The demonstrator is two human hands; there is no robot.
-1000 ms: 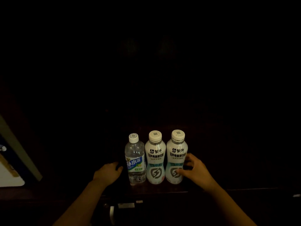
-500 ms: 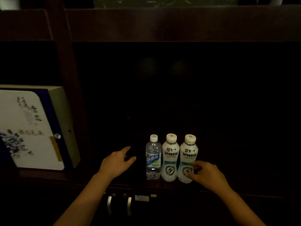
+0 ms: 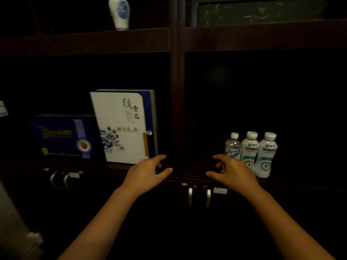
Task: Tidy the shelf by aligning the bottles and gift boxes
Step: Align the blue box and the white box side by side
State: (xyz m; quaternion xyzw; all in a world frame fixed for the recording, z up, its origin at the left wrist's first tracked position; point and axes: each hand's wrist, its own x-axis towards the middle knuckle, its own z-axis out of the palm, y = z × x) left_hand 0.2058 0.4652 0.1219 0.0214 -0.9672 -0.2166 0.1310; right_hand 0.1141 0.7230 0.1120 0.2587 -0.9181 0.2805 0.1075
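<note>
Dark wooden shelf [image 3: 84, 42], bottles [image 3: 251, 152], gift boxes [image 3: 122, 126], empty hands [image 3: 148, 173]

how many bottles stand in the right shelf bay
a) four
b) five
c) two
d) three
d: a clear water bottle and two white drink bottles stand upright side by side in one row near the shelf's front edge.

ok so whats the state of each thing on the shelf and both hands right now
clear bottle: upright, capped
two white bottles: upright, capped, side by side
white gift box: standing, closed
blue gift box: closed, beside it
vase: upright, shelf above
left hand: open, empty
right hand: open, empty
</note>
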